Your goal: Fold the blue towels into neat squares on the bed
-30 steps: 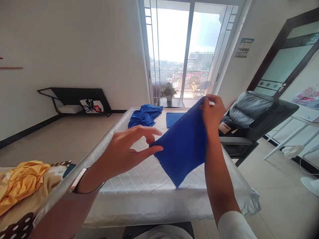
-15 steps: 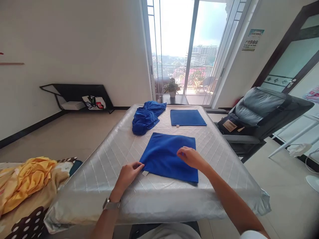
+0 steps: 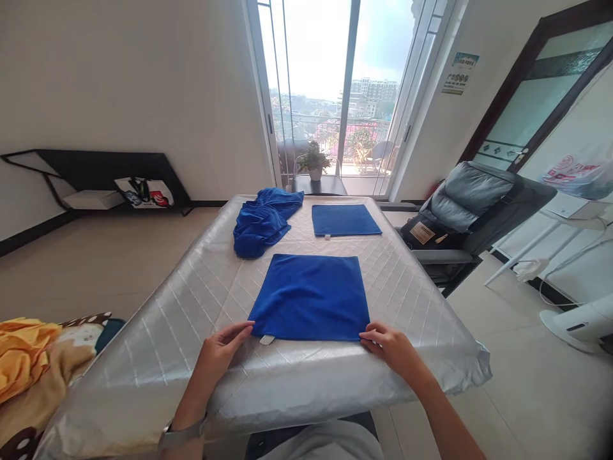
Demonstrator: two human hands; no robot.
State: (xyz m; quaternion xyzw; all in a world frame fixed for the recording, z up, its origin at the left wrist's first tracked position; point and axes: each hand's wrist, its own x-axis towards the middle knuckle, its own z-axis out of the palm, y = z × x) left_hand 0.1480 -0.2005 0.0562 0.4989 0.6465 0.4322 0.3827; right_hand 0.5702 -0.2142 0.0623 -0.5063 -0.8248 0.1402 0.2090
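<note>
- The table [image 3: 163,345], under a quilted silver cover, fills the middle of the view.
- A grey recliner [image 3: 479,204] stands beyond the table's right side.
- The near blue cloth [image 3: 316,297] lies flat at the table's near part, slightly wrinkled — its front edge runs between the two hands.
- The crumpled blue cloth [image 3: 263,220] sits in a heap at the far left of the table.
- The far blue cloth [image 3: 345,220] lies flat to the right of that heap.
- The left hand [image 3: 223,351] pinches the near cloth's front left corner.
- The right hand [image 3: 390,348] pinches its front right corner — thumb and fingers together.
- A white tag [image 3: 267,340] pokes out from the front edge, near the left hand.
</note>
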